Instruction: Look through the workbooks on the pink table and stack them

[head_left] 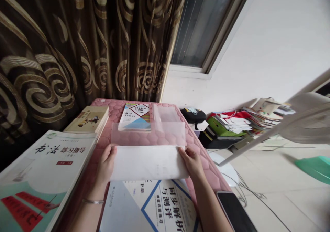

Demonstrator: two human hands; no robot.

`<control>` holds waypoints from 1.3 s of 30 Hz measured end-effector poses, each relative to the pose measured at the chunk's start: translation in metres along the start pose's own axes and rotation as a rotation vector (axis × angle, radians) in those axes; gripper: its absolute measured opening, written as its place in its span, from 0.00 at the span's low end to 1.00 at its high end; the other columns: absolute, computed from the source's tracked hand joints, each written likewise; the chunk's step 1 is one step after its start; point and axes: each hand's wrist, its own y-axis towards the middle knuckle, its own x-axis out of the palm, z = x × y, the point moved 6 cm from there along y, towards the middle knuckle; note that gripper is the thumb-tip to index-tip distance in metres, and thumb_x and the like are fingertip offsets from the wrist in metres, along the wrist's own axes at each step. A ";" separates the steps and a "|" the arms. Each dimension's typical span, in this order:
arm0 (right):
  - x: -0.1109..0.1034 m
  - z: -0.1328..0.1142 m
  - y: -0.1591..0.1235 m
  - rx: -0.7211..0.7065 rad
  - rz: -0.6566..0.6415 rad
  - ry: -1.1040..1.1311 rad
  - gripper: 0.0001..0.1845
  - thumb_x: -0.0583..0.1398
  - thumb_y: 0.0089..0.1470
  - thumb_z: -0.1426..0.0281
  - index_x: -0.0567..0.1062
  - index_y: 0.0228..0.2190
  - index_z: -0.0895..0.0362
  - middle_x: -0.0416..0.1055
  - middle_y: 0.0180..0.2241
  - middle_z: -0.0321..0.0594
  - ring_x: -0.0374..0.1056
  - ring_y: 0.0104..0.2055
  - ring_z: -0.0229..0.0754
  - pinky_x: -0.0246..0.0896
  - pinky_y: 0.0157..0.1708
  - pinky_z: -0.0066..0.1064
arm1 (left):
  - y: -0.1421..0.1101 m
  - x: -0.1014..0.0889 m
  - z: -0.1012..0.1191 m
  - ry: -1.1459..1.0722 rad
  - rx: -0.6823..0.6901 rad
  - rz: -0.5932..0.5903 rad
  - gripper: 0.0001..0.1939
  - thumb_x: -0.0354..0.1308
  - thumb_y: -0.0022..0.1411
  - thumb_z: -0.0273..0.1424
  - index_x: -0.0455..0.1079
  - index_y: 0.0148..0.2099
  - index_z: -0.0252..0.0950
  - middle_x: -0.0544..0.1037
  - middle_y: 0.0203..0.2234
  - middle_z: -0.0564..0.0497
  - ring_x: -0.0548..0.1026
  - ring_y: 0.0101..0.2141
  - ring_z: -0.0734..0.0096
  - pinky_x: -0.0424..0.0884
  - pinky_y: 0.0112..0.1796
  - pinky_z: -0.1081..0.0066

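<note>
Both hands grip the side edges of a white paper sheet (pixel 148 163), which is curved and held low over a pink quilted mat (pixel 108 122). My left hand (pixel 105 166) has a thin metal bracelet (pixel 93 201) on its wrist, and my right hand (pixel 192 163) pinches the opposite edge. A clear plastic film (pixel 148 134) extends from the far edge of the sheet. Under the near edge lies a workbook with a blue-lined cover (pixel 157 208). Farther off, the film overlaps a maths workbook (pixel 134 116).
A calligraphy workbook (pixel 43 170) and a small book (pixel 87 120) lie left of the mat. A black phone (pixel 234 213) lies at the near right. Beyond the mat stand a patterned curtain (pixel 103 42), a black bag (pixel 193 115), and a heap of books and papers (pixel 237 122).
</note>
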 end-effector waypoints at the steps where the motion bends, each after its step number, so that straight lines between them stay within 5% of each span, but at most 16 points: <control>1: 0.000 -0.001 0.000 -0.002 0.001 0.001 0.26 0.68 0.38 0.48 0.69 0.21 0.57 0.65 0.20 0.33 0.55 0.23 0.35 0.49 0.21 0.26 | 0.000 0.000 -0.001 -0.006 -0.002 0.000 0.23 0.52 0.52 0.55 0.66 0.35 0.39 0.72 0.27 0.53 0.70 0.30 0.68 0.67 0.28 0.73; 13: 0.000 -0.001 0.000 -0.035 -0.020 0.068 0.23 0.69 0.40 0.52 0.67 0.21 0.54 0.65 0.21 0.31 0.56 0.23 0.35 0.50 0.22 0.27 | 0.004 0.001 -0.001 -0.024 0.052 0.007 0.24 0.53 0.52 0.55 0.67 0.35 0.38 0.74 0.26 0.53 0.72 0.29 0.67 0.68 0.28 0.72; 27: 0.003 -0.008 -0.009 0.142 -0.056 0.208 0.21 0.70 0.37 0.54 0.67 0.19 0.53 0.63 0.17 0.30 0.55 0.19 0.35 0.48 0.18 0.28 | 0.003 0.001 -0.001 -0.009 0.084 0.021 0.22 0.51 0.55 0.53 0.66 0.34 0.39 0.72 0.25 0.55 0.70 0.27 0.70 0.67 0.26 0.74; 39: 0.000 -0.002 -0.005 0.080 -0.067 0.154 0.21 0.69 0.40 0.52 0.69 0.21 0.53 0.63 0.18 0.30 0.53 0.20 0.35 0.45 0.19 0.27 | 0.003 0.002 -0.003 -0.058 0.099 0.004 0.21 0.52 0.55 0.53 0.65 0.34 0.39 0.71 0.25 0.55 0.68 0.26 0.71 0.66 0.26 0.75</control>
